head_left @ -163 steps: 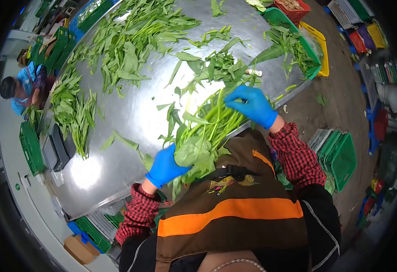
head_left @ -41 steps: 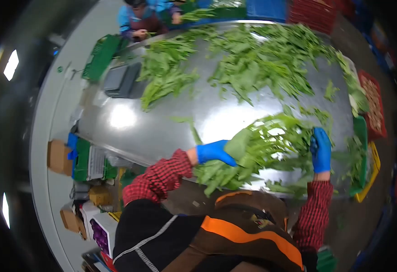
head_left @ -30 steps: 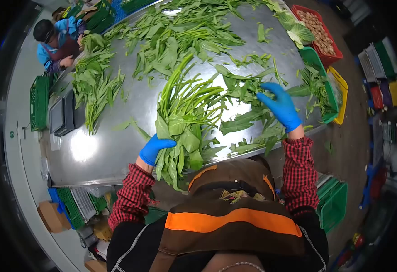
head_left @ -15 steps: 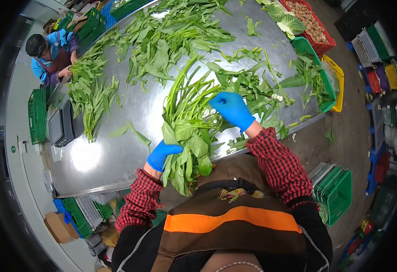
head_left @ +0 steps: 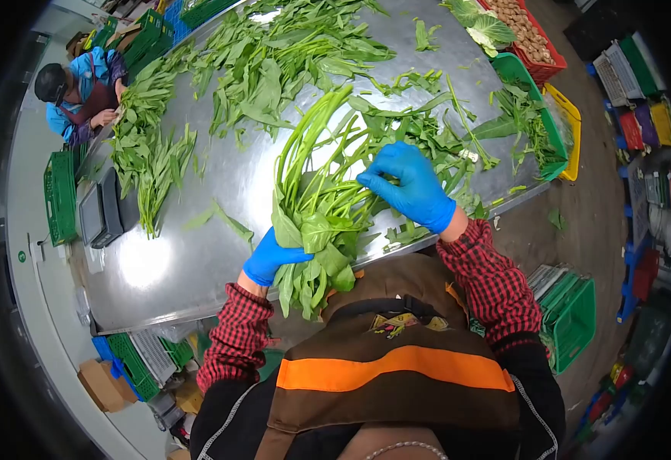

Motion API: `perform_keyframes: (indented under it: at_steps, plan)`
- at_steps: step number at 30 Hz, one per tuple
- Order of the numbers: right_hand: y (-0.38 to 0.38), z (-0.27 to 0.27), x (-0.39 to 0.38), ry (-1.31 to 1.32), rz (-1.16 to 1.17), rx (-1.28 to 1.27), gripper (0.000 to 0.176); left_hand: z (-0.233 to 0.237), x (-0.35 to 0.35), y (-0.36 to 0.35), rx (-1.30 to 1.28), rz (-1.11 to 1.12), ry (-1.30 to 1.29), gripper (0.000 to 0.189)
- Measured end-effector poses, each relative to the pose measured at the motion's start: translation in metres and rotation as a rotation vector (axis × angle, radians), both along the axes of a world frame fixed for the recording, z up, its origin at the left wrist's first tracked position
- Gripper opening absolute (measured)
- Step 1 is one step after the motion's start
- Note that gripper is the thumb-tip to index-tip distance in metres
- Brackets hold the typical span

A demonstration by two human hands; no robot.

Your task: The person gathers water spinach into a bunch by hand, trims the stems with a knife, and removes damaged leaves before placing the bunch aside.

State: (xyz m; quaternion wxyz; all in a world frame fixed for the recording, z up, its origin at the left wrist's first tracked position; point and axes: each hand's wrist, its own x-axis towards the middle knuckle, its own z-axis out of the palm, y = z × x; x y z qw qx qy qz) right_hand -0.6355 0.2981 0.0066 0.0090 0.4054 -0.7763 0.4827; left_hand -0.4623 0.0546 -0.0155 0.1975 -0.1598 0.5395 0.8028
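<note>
My blue-gloved left hand (head_left: 275, 259) is closed round a bunch of leafy greens (head_left: 321, 207) that look like water spinach. Pale green stems fan up from the grip, while broad leaves hang down over the table's front edge. On the right of the bunch is my blue-gloved right hand (head_left: 408, 188), its thumb and fingers pinched together at the stems. Whatever lies between those fingertips is hidden. Just behind it, loose leaves and stems (head_left: 435, 130) lie on the metal table (head_left: 190, 284).
A large heap of greens (head_left: 274, 69) covers the table's far side. At the left, another person (head_left: 82, 96) handles greens near a scale (head_left: 100, 211). A green crate (head_left: 556, 146) with trimmings and a red crate (head_left: 554, 69) stand at right. Stacked green crates (head_left: 573, 326) sit on the floor.
My right hand has shifted slightly right and down, and more of its back shows. The bunch in my left hand has tilted a little, and the left hand has moved slightly left.
</note>
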Motion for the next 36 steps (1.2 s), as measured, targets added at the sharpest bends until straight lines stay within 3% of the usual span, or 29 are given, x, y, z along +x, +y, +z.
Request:
perform_keyframes:
  at_steps: [5, 7, 11, 13, 15, 17, 21, 25, 27, 28, 32, 34, 36]
  plan:
    - [0.006, 0.01, 0.008, -0.191, -0.046, -0.018, 0.024, 0.007, -0.004, 0.004, -0.047, -0.004, 0.033, 0.075]
    - [0.014, 0.012, 0.009, -0.492, -0.019, 0.159, 0.024, 0.005, -0.003, 0.003, -0.026, -0.023, 0.024, 0.076]
    - [0.02, 0.034, 0.006, -0.561, -0.025, 0.269, 0.026, 0.001, -0.002, 0.001, 0.032, -0.021, 0.024, 0.078]
    - [0.023, 0.04, 0.004, -0.488, 0.129, 0.364, 0.032, -0.006, -0.001, -0.001, -0.012, -0.081, 0.06, 0.079]
    - [0.023, 0.029, 0.003, -0.488, 0.174, 0.319, 0.033, -0.002, -0.001, 0.001, -0.029, -0.082, 0.049, 0.079]
    - [0.021, 0.02, 0.003, -0.648, 0.247, 0.038, 0.032, 0.0, 0.0, 0.0, 0.017, -0.056, 0.007, 0.079]
    - [0.023, 0.029, -0.002, -0.741, 0.312, 0.207, 0.023, 0.005, -0.002, 0.0, 0.082, -0.091, -0.039, 0.079]
    - [0.018, 0.011, -0.009, -0.63, 0.311, 0.201, 0.019, -0.002, -0.003, 0.001, 0.117, -0.163, -0.11, 0.081]
    - [0.016, 0.018, -0.013, -0.499, 0.295, 0.373, 0.018, -0.003, -0.002, 0.002, 0.135, -0.168, -0.108, 0.082]
    - [0.015, 0.015, -0.016, -0.395, 0.322, 0.341, 0.019, -0.001, -0.002, 0.004, 0.175, -0.155, -0.144, 0.081]
    - [0.016, 0.005, -0.024, -0.466, 0.394, 0.33, 0.022, 0.003, 0.001, 0.005, 0.312, -0.093, -0.215, 0.079]
    - [0.016, 0.003, -0.024, -0.468, 0.409, 0.285, 0.033, 0.003, 0.003, 0.006, 0.346, -0.051, -0.236, 0.079]
    - [0.012, -0.001, -0.022, -0.406, 0.4, 0.277, 0.03, 0.005, 0.005, 0.008, 0.395, 0.001, -0.257, 0.077]
